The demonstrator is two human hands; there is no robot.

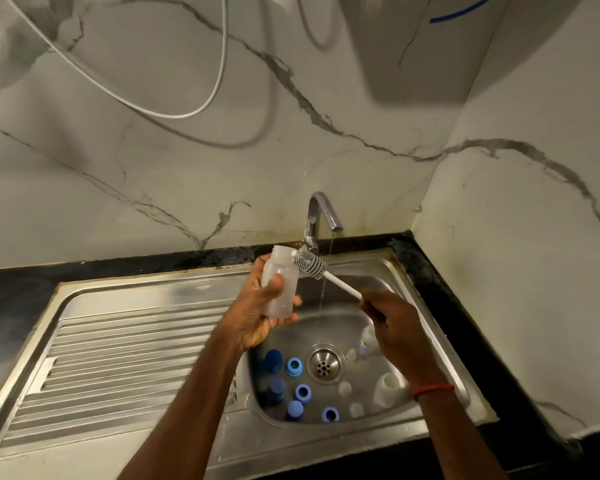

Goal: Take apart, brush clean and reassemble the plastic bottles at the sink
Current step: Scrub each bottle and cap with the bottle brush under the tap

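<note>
**Open bottle in left hand, brush in right, above sink bowl**

The left hand (257,306) grasps the bottle (279,282), thumb across the front and fingers wrapped behind. The bottle is translucent, frosted plastic, held upright with a slight tilt. Its threaded neck is uncapped and stands above the fingers.

The right hand (392,323) is closed round the lower end of the brush (310,265). The brush has a thin white handle and a grey-and-white ribbed head. The head is outside the bottle, just right of the neck; whether they touch cannot be told.

Between the hands a thin stream of water (322,292) falls from the tap (321,216), which stands beyond both hands. A red thread (433,389) circles the right wrist.

Below the hands, in the bowl of the steel sink (153,323), loose parts lie round the drain (325,363). Blue rings (294,367) and darker blue caps (273,358) lie under the left forearm. Clear pieces (390,386) lie under the right. A second bottle (368,341) is partly hidden beneath the right hand.
</note>
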